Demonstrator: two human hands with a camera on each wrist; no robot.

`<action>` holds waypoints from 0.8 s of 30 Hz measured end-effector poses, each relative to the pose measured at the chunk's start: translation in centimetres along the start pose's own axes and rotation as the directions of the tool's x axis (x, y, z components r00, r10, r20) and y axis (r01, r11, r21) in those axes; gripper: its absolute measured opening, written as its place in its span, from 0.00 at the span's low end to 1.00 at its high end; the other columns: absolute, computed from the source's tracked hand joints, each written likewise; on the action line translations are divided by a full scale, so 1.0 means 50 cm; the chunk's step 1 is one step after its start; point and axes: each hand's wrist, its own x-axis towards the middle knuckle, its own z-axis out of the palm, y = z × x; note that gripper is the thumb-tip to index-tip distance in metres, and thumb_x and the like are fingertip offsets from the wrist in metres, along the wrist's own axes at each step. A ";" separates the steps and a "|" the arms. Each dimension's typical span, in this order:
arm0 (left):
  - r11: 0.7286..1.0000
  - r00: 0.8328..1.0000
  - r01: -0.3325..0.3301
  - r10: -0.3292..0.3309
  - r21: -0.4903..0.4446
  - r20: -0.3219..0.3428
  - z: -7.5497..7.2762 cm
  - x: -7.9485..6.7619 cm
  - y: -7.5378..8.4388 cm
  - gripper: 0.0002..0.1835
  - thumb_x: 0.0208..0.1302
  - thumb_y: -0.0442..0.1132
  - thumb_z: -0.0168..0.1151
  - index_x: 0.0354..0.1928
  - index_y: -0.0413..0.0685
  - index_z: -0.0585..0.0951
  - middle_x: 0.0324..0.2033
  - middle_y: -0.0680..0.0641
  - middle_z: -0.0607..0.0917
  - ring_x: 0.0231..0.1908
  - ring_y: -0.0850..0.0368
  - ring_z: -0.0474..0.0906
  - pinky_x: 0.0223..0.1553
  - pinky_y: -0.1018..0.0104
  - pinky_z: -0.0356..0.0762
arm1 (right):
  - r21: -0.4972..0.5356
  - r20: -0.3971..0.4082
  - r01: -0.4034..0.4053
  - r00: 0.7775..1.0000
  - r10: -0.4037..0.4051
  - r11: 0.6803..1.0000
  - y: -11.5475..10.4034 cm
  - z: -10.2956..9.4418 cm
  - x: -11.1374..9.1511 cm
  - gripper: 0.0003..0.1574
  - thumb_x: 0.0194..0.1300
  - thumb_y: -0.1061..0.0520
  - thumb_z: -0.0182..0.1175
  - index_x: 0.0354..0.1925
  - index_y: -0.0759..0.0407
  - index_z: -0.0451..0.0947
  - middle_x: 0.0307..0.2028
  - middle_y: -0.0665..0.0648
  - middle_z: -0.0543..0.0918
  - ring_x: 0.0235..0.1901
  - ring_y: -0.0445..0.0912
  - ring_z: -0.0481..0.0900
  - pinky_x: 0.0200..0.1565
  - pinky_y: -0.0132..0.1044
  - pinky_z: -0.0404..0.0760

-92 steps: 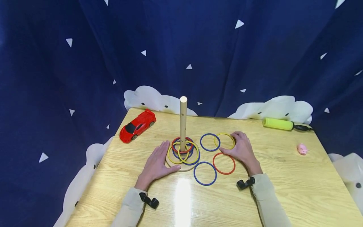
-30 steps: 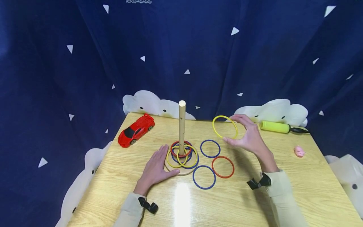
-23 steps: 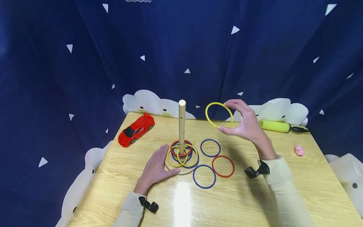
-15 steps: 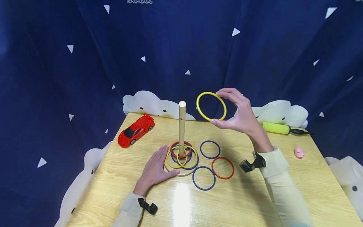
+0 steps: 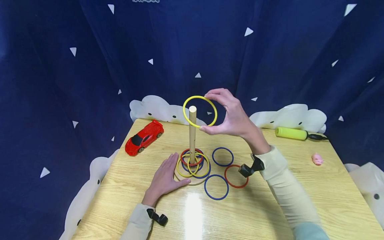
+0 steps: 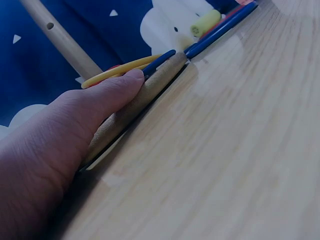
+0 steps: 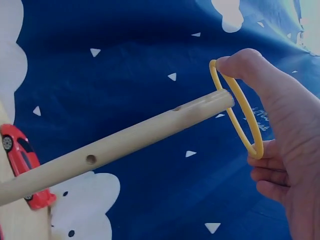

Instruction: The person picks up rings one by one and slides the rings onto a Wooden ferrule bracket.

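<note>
My right hand [image 5: 229, 113] pinches a yellow ring [image 5: 184, 111] between thumb and fingertips, high above the table. The ring sits at the top of an upright wooden peg [image 5: 192, 140]; in the right wrist view the peg's end [image 7: 220, 101] shows within the ring's loop. Around the foot of the peg lie several red, blue and yellow rings [image 5: 207, 164] on a round wooden base [image 5: 192, 182]. My left hand [image 5: 163, 176] rests against the base's left side, fingers straight and thumb spread along its front. In the left wrist view, the thumb [image 6: 117, 92] touches the base's edge.
Right of the base, two blue rings [image 5: 216, 199] and a red ring [image 5: 237, 187] lie flat on the table [image 5: 144, 186]. A red toy car [image 5: 144, 137] stands at the back left. A green hand pump [image 5: 291, 133] and a small pink pig toy [image 5: 317, 159] are at the right.
My right hand has lifted the yellow ring from the table beside a blue ring and carried it up and left to the peg's top. My left hand has stayed at the base.
</note>
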 end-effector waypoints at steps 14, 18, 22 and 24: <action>1.000 1.000 -0.011 0.011 -0.010 -0.017 0.002 -0.002 0.000 0.69 0.53 0.85 0.58 0.84 0.47 0.50 0.83 0.48 0.54 0.82 0.52 0.47 0.80 0.50 0.51 | -0.051 0.145 -0.107 0.983 0.114 0.993 0.044 0.068 -0.072 0.56 0.36 0.41 0.86 0.59 0.67 0.80 0.58 0.60 0.80 0.60 0.53 0.74 0.62 0.49 0.77; 1.000 0.999 -0.031 0.030 -0.006 -0.037 0.004 -0.001 -0.002 0.68 0.54 0.84 0.58 0.84 0.45 0.51 0.82 0.46 0.56 0.82 0.49 0.49 0.79 0.47 0.53 | -0.061 0.182 -0.155 0.970 0.164 0.986 0.064 0.097 -0.106 0.55 0.37 0.40 0.86 0.58 0.68 0.81 0.58 0.59 0.80 0.61 0.53 0.74 0.64 0.50 0.76; 1.000 0.999 -0.028 0.027 -0.003 -0.027 0.005 -0.001 -0.004 0.68 0.54 0.85 0.57 0.84 0.46 0.50 0.83 0.47 0.55 0.82 0.50 0.48 0.80 0.48 0.52 | -0.084 0.232 -0.186 0.952 0.201 0.979 0.083 0.133 -0.144 0.55 0.38 0.37 0.85 0.57 0.70 0.81 0.57 0.60 0.80 0.61 0.54 0.74 0.65 0.51 0.76; 1.000 1.000 -0.022 0.022 -0.004 -0.018 0.004 -0.001 -0.004 0.68 0.54 0.85 0.57 0.84 0.47 0.50 0.83 0.48 0.54 0.82 0.52 0.47 0.80 0.49 0.51 | -0.108 0.265 -0.204 0.938 0.226 0.973 0.091 0.152 -0.165 0.56 0.40 0.35 0.83 0.58 0.70 0.81 0.58 0.61 0.80 0.61 0.54 0.74 0.64 0.52 0.77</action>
